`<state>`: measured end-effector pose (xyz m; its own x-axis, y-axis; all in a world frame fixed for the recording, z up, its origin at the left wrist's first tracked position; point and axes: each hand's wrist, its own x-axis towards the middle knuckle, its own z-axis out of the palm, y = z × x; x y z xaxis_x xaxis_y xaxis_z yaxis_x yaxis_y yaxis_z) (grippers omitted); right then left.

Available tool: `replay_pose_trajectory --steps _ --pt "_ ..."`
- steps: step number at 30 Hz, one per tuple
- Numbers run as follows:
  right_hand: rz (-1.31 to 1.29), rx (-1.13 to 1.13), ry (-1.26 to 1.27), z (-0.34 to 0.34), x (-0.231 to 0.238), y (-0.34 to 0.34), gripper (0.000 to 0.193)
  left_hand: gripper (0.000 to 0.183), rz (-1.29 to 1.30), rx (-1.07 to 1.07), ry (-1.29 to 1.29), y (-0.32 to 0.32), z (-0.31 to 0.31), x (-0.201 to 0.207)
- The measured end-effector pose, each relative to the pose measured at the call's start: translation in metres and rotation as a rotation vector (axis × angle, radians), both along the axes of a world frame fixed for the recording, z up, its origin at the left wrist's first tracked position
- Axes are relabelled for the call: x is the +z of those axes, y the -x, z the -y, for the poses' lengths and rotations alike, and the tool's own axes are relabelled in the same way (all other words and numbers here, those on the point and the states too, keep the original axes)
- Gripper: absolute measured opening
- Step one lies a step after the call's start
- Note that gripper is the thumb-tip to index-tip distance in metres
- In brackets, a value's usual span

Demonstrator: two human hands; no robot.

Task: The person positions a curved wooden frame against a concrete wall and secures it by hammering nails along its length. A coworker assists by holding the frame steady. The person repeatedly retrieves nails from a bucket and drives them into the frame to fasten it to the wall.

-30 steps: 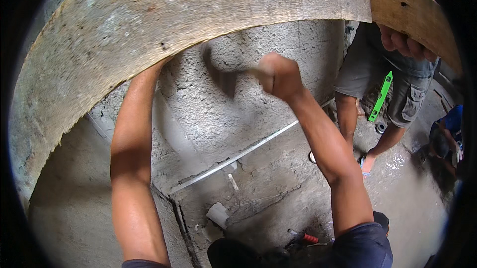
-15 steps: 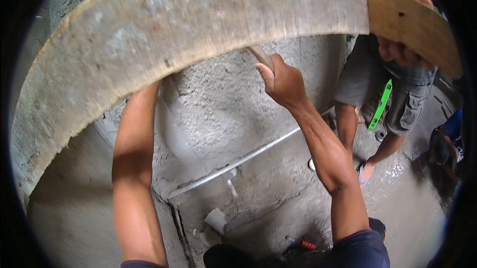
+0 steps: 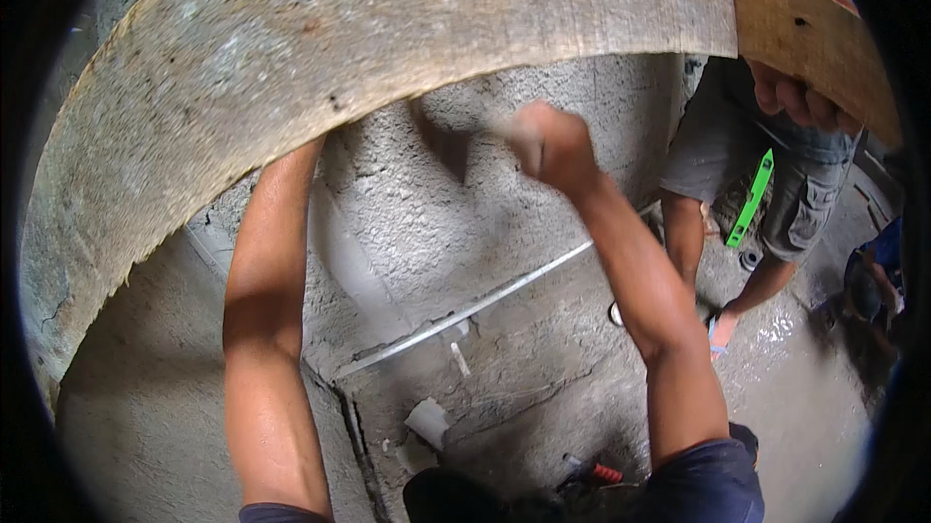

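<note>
My right hand (image 3: 558, 147) is closed round the handle of a hammer (image 3: 448, 143). The hammer's dark head is smeared by motion and lies just below the lower edge of a long wooden board (image 3: 388, 19). The board looks rough, weathered and stained, and it spans the upper part of the view. My left forearm (image 3: 267, 310) reaches up behind this board, which hides my left hand. Another person's hand (image 3: 800, 96) grips a second, browner board (image 3: 815, 29) at the right end of the first.
Behind the boards stands a rough grey cement wall (image 3: 417, 222). A pale strip (image 3: 465, 308) runs along its foot. Another person in grey shorts (image 3: 805, 193) stands at right, beside a green spirit level (image 3: 750, 198). A white pipe stub (image 3: 427, 423) and a red-handled tool (image 3: 606, 474) are low down.
The hammer has swung down and left from behind the board, so its head now shows. My right hand has tilted with it. The boards appear slightly shifted in view.
</note>
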<state>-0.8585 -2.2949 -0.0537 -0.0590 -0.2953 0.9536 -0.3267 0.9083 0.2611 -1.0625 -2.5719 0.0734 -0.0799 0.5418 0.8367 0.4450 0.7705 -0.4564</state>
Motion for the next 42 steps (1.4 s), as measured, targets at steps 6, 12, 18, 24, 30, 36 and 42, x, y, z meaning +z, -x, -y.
replay_pose_trajectory --steps 6,12,18,24,30,36,42 --pt "0.192 0.065 0.237 -0.001 0.001 0.008 0.036 0.042 0.003 -0.014 -0.003 0.0 0.004 -0.006" --pt "0.226 -0.394 0.359 -0.013 0.003 0.005 0.038 0.042 0.009 -0.022 -0.016 -0.001 0.003 -0.005" --pt "0.17 0.085 -0.035 0.001 -0.004 -0.006 0.032 0.041 0.015 -0.069 -0.076 -0.005 -0.005 -0.009" --pt "0.364 -0.128 0.469 -0.003 0.015 0.012 0.039 0.043 -0.033 -0.034 0.019 0.003 -0.001 -0.003" --pt "-0.036 0.108 -0.168 -0.002 0.014 0.018 0.035 0.044 0.022 0.0 0.036 0.017 0.001 0.003" --pt "0.286 -0.128 0.324 -0.01 0.006 0.032 0.043 0.045 0.065 0.022 0.044 0.02 -0.002 0.006" --pt "-0.238 0.015 -0.09 -0.004 0.02 0.031 0.027 0.044 -0.11 0.086 0.018 0.013 -0.004 0.006"
